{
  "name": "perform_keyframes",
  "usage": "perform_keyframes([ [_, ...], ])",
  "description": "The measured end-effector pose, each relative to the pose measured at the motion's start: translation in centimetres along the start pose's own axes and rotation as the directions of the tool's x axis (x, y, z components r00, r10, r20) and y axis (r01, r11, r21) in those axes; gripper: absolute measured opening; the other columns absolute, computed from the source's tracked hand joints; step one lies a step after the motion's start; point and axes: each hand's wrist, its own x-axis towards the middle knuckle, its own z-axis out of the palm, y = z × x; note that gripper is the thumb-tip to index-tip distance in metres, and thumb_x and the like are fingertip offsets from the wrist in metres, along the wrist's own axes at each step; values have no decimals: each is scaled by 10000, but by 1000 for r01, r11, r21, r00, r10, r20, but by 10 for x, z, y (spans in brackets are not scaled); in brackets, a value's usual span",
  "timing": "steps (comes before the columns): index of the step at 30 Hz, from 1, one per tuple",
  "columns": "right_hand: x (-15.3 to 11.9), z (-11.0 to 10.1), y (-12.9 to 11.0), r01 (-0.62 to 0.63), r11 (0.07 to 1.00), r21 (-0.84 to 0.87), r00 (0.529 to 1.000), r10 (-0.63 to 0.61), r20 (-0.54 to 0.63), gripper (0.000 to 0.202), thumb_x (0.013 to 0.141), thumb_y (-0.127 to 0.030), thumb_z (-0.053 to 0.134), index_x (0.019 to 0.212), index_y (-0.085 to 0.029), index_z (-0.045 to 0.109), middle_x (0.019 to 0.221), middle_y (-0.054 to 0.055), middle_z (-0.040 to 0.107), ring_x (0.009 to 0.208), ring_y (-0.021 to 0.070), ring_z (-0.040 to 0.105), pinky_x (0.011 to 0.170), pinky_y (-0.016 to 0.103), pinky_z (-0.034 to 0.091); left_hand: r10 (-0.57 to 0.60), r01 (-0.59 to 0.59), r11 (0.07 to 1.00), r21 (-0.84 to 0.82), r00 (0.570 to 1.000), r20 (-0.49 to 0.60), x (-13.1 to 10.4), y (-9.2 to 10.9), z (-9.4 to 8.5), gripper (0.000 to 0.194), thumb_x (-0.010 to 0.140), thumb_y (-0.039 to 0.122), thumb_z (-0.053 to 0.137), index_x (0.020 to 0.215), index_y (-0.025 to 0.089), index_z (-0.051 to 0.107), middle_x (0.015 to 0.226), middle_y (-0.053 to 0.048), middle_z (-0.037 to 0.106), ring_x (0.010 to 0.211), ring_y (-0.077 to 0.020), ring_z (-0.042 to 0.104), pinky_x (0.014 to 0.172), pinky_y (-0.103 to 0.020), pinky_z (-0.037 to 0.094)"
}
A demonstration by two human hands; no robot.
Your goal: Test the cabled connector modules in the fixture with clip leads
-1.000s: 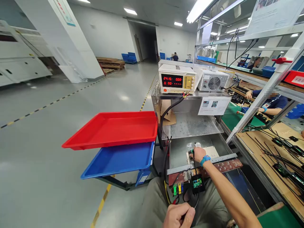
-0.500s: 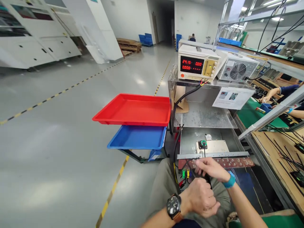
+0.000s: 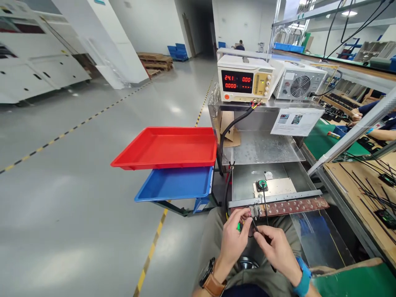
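While my two hands meet low over my lap, just below the front edge of the test fixture, they share one thin black cable [image 3: 264, 202]. My left hand [image 3: 233, 239] is curled, thumb and forefinger pinched at the small grey connector [image 3: 254, 211] that sits at the left end of the brown terminal strip [image 3: 293, 206]; something green shows just under those fingers, too hidden to name. My right hand [image 3: 276, 249] is loosely closed a little lower and to the right, its thumb and forefinger nipping the cable where it bends down from the connector — the rest of the fingers are folded in. The two hands are nearly touching.

From my fingers the cable runs up over the metal rail [image 3: 275, 198] along the fixture's front edge and ends at a round green-and-black plug [image 3: 262, 185] seated on a pale plate [image 3: 276, 187] in the lower steel tray [image 3: 244, 185]. So the plug lies well beyond both hands, straight ahead.

Above it, a power supply [image 3: 244, 79] with red digits stands on the top shelf beside a grey fan unit [image 3: 298, 84]. To the left of the fixture a red tray [image 3: 167, 147] sits over a blue tray [image 3: 175, 183] — both out of reach of my hands. At the far right another person's arm [image 3: 375, 134] rests on the neighbouring bench.
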Motion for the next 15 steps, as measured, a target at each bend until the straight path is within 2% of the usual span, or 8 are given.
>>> perform_keyframes([
  [3,-11,9,1,135,975,-178,982,-155,-105,301,1031,-332,432,1036,-198,701,899,8,648,794,70,573,734,205,369,60,-60,997,58,998,-1,-6,-5,0,190,985,201,572,1169,216,617,1046,-6,638,977,-88,612,865,-207,495],
  [7,-21,19,3,238,861,-449,914,-355,-196,316,1010,-196,476,1288,-216,625,877,8,623,790,79,560,719,216,379,115,-108,984,139,992,-46,-16,-6,-3,143,964,174,603,1102,206,617,1050,-6,607,1008,-85,587,879,-199,470],
  [10,-27,27,3,256,785,-564,875,-437,-210,371,985,-144,514,1351,-178,568,825,11,570,767,89,510,695,231,356,122,-110,980,163,991,-63,-21,-6,-5,102,958,160,607,1049,204,619,1044,1,589,994,-77,577,872,-194,461],
  [15,-29,40,3,257,713,-652,840,-499,-213,351,965,-112,536,1314,-128,561,783,20,516,752,110,440,704,270,328,106,-88,974,207,992,-75,-31,-11,-8,70,954,145,607,1001,195,618,1046,-3,583,979,-83,572,865,-206,458],
])
